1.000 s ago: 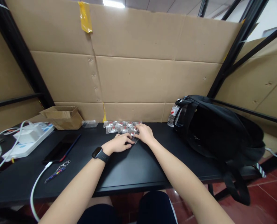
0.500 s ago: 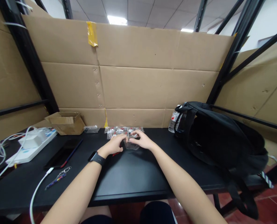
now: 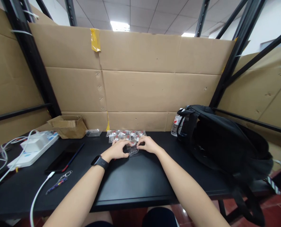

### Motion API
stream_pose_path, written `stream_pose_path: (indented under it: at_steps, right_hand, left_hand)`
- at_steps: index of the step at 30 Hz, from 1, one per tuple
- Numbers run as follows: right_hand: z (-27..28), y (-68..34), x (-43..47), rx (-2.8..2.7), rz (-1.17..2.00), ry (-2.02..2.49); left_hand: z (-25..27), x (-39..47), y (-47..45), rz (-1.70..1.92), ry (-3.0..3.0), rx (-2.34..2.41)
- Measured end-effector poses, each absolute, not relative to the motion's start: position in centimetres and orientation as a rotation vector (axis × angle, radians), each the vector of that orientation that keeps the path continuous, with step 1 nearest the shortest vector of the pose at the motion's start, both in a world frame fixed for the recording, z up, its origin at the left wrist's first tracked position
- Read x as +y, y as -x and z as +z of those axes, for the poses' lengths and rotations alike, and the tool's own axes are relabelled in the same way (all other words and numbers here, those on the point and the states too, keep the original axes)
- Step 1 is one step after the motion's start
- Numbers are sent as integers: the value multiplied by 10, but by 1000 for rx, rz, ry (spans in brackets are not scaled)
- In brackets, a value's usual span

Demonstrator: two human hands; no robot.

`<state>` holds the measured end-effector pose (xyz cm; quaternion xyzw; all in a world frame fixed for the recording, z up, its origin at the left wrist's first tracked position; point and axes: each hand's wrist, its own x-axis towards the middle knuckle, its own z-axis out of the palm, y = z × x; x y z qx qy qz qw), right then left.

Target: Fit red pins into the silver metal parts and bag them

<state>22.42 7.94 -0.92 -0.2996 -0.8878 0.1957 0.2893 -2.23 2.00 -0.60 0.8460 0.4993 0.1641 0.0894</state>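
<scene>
Clear packet (image 3: 133, 151) sits pinched by right hand (image 3: 150, 145) — left hand (image 3: 117, 149) curled alongside.

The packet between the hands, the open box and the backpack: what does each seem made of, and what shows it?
Packet: probably clear plastic film, glossy; it is see-through with glints.
Open box: apparently cardboard, matte brown, with stiff flaps.
Backpack: likely synthetic fabric, dull black; its strap droops softly.
</scene>
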Motion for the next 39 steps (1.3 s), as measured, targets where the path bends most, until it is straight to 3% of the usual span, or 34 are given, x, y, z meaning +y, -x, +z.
stream_pose_path:
  at_steps: [15, 24, 39]
  right_hand:
    - [-9, -226, 83, -2263, 685, 917]
    - [-13, -223, 81, -1958, 1020, 1050]
    - [-15, -217, 70, -2503, 310, 1060]
  left_hand:
    - [2, 18, 12, 765, -2434, 1566]
    - [-5, 23, 10, 863, -2149, 1680]
    - [-23, 26, 5, 529, -2485, 1741]
